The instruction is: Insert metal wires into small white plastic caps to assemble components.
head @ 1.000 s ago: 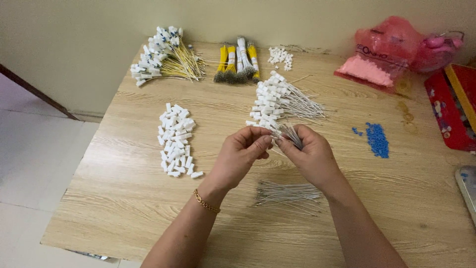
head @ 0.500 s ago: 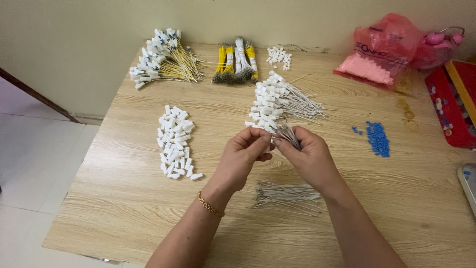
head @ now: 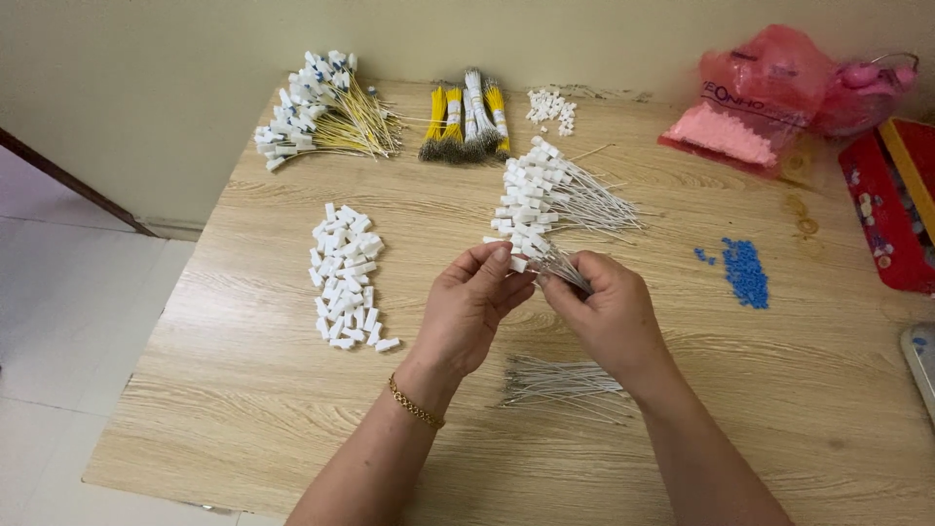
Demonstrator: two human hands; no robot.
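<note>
White connector (head: 517, 263) sits pinched in the left hand (head: 467, 310) fingertips above the wooden table (head: 243, 409), meeting thin grey wires (head: 563, 270) clamped in the right hand (head: 609, 314). A pink plastic bag (head: 755, 102) holds pink pieces. The red box (head: 901, 200) is cut off; its contents are unclear.

Both hands (head: 541, 297) have shifted slightly left. The white connector (head: 518, 263) at the fingertips remains pinched; wire bundle (head: 565, 273) barely displaced.

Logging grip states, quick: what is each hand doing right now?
Left hand: fingers closed on a small white connector.
Right hand: fingers closed on a bundle of thin white wires.
</note>
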